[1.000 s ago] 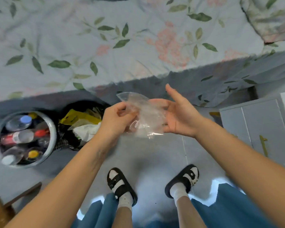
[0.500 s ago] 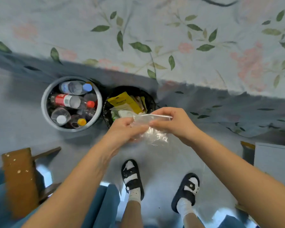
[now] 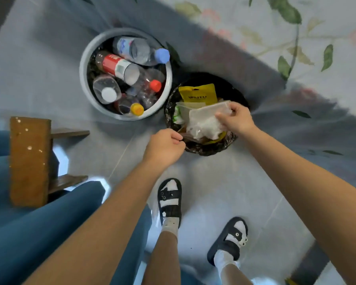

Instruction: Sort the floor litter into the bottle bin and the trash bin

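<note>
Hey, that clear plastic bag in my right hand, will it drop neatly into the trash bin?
Probably floppy: the clear plastic bag sags crumpled below the right hand. Likely very light, so it may settle on the heaped trash bin rather than sink.

My arms are bare to beyond the elbow, no sleeves showing. I wear a deep blue cloth garment [image 3: 49,233] over my legs, white ankle socks [image 3: 170,225], and black strapped sandals [image 3: 170,202] with white panels and small round studs.
</note>
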